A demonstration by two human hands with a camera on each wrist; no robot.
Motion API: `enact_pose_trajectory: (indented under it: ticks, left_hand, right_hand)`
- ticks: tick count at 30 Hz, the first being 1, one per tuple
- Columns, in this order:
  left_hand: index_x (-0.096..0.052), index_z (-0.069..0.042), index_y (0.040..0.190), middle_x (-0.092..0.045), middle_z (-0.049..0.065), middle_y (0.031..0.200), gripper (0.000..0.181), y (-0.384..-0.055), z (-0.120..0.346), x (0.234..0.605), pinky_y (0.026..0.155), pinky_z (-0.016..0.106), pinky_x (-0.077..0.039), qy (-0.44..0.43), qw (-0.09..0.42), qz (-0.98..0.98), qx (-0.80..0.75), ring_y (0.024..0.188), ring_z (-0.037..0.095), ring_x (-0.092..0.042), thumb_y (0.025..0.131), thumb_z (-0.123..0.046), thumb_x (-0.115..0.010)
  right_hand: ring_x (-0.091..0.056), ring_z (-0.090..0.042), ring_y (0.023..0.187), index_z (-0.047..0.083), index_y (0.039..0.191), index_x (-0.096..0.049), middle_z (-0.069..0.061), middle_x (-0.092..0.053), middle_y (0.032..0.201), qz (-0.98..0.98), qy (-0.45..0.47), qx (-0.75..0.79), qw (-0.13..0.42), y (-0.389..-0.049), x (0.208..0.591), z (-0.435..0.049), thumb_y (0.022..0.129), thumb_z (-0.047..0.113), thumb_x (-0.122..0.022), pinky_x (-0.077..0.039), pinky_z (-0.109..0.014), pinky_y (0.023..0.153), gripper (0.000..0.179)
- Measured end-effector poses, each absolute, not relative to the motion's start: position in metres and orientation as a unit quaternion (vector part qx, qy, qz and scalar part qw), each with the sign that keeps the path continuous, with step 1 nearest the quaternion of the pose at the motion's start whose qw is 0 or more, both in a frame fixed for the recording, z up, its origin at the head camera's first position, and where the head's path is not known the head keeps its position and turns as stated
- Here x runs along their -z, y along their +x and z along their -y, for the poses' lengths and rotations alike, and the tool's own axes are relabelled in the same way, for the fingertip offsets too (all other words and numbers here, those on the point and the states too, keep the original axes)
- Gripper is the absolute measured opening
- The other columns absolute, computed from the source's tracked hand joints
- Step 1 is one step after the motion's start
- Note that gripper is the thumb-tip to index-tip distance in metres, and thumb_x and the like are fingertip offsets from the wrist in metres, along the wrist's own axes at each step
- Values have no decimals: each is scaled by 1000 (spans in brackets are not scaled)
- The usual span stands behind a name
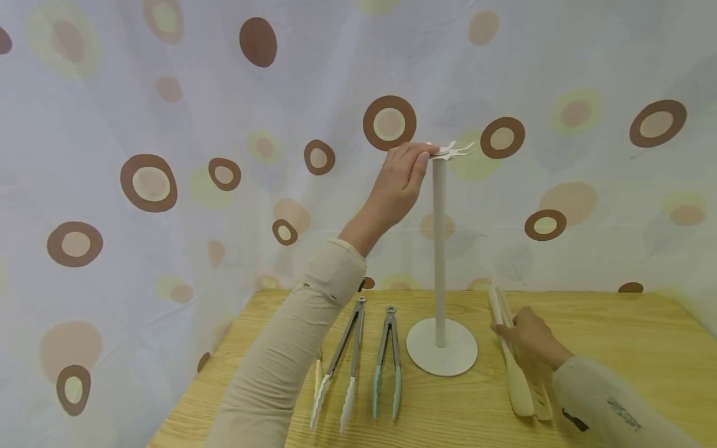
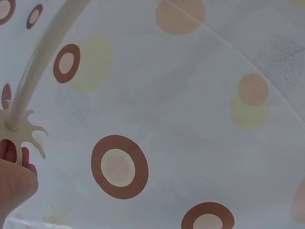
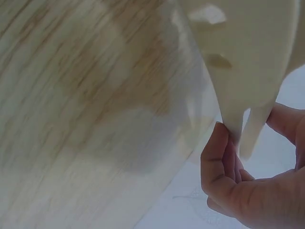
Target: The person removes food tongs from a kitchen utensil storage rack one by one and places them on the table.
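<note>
A white utensil stand (image 1: 439,249) rises from a round base, with a ring of curved hooks (image 1: 460,150) on top. My left hand (image 1: 399,174) holds that hooked top from its left side; in the left wrist view, fingers curl about the hooks (image 2: 34,136). On the right, my right hand (image 1: 529,336) pinches a pair of cream tongs (image 1: 518,382) by the arms, between thumb and fingers. Their broad ends point toward me, and one has slots. Up close in the right wrist view, the tongs' slotted blade (image 3: 252,62) hides part of the scene.
Left of the stand's base (image 1: 426,358) lie grey-handled tongs with white tips (image 1: 348,361) and smaller tongs with green tips (image 1: 388,367). A yellowish utensil (image 1: 318,376) is partly hidden behind my left sleeve. A patterned curtain (image 1: 185,124) hangs behind the wooden table (image 1: 633,336).
</note>
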State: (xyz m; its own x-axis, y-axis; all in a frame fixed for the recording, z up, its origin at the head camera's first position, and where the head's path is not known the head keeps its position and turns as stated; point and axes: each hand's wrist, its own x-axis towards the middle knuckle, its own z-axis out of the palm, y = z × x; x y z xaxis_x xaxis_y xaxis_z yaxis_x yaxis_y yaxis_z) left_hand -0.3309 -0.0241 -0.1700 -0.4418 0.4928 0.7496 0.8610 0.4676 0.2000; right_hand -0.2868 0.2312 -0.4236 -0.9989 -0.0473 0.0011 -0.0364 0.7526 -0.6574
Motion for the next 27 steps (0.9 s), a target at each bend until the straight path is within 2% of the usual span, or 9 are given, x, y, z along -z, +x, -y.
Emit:
enact_pose_trajectory:
  ticks: [2, 5, 16, 23, 27]
  left_hand:
    - [-59, 1, 125, -59, 12, 127, 33, -331, 24, 170, 105, 18, -24, -423, 313, 798, 293, 122, 24, -46, 104, -12, -37]
    - [-59, 1, 125, -59, 12, 127, 33, -331, 24, 170, 105, 18, -24, -423, 313, 798, 293, 122, 24, -46, 104, -11, -37]
    - [-59, 1, 124, -59, 12, 126, 32, -330, 24, 169, 104, 19, -25, -425, 318, 796, 290, 121, 25, -46, 104, -10, -38]
    - [-59, 1, 124, -59, 13, 126, 32, -330, 23, 169, 105, 19, -25, -427, 319, 794, 292, 121, 25, -46, 104, -11, -38]
    - [-59, 1, 124, -59, 12, 125, 32, -331, 23, 170, 104, 19, -25, -426, 320, 794, 293, 120, 25, -47, 104, -10, -38]
  right_hand:
    - [-33, -13, 54, 0, 70, -41, -2, -35, 62, -938, -25, 346, 7, -288, 427, -230, 92, 24, -61, -32, -26, 49, 38]
    - [-32, -13, 55, 6, 67, -36, -1, -33, 62, -942, -29, 335, 7, -289, 430, -228, 91, 24, -62, -32, -26, 49, 39]
    - [-37, -16, 57, 1, 71, -42, -4, -37, 65, -949, -41, 312, 20, -295, 431, -224, 90, 21, -64, -35, -27, 50, 35]
    - [-45, -21, 61, -10, 80, -49, -9, -46, 69, -951, -42, 305, 26, -298, 432, -221, 89, 18, -65, -42, -31, 52, 33]
    - [-46, -21, 60, -9, 78, -50, -9, -46, 68, -953, -42, 299, 27, -297, 433, -218, 88, 17, -65, -43, -31, 52, 32]
